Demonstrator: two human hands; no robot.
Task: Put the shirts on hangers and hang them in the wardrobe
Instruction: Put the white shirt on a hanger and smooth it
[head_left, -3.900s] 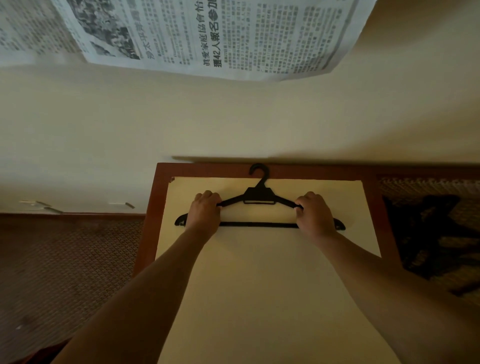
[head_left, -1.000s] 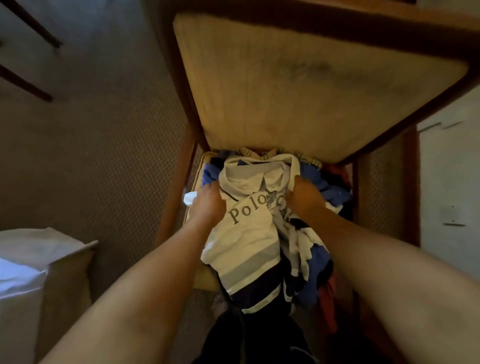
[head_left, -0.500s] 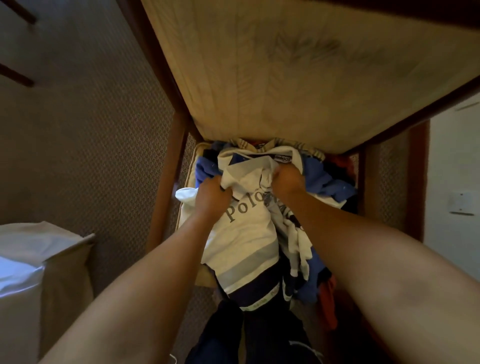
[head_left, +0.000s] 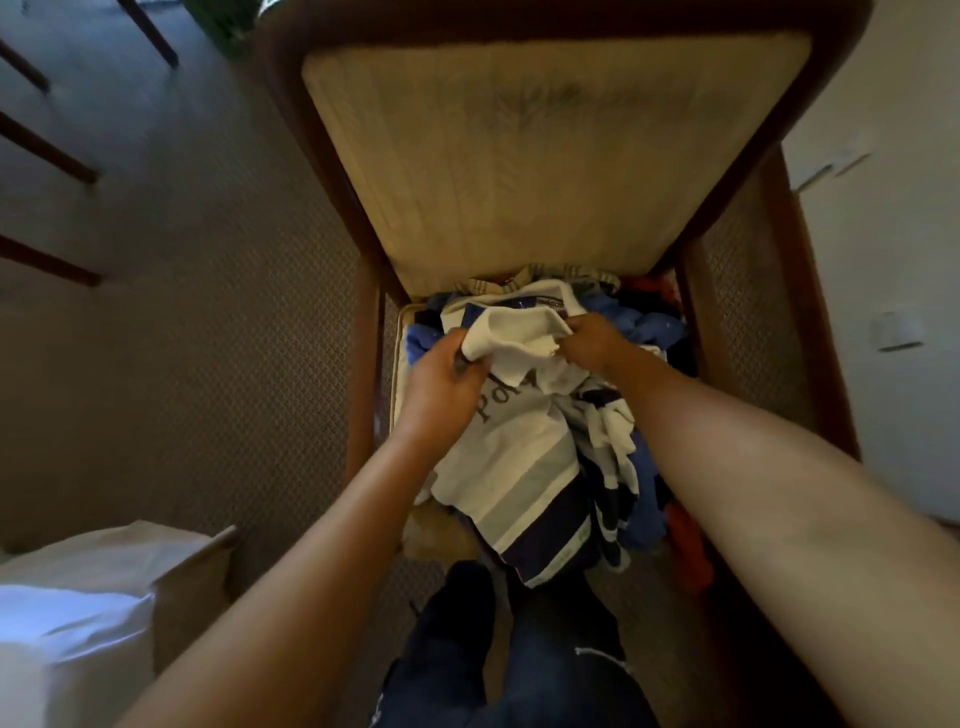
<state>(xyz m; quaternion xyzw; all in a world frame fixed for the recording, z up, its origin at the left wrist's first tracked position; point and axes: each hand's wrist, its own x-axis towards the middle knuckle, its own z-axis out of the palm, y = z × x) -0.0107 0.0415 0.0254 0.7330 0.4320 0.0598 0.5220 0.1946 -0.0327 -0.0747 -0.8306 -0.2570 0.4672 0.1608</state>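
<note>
A white polo shirt with grey and navy stripes and dark lettering lies on top of a pile of clothes on a chair seat. My left hand grips the shirt's left collar area. My right hand pinches the white collar on the right. The lower hem of the shirt hangs over the front of the seat. Blue and red garments show beneath and beside it. No hanger is in view.
The chair's padded cream back with a dark wooden frame rises ahead of the pile. Patterned carpet lies to the left. A white box or bag stands at lower left. A wall with a switch plate is at right.
Earlier both hands held a black hanger on a cream surface. Since then the view turned to the chair; both hands have moved up the polo shirt to its collar and lifted it.
</note>
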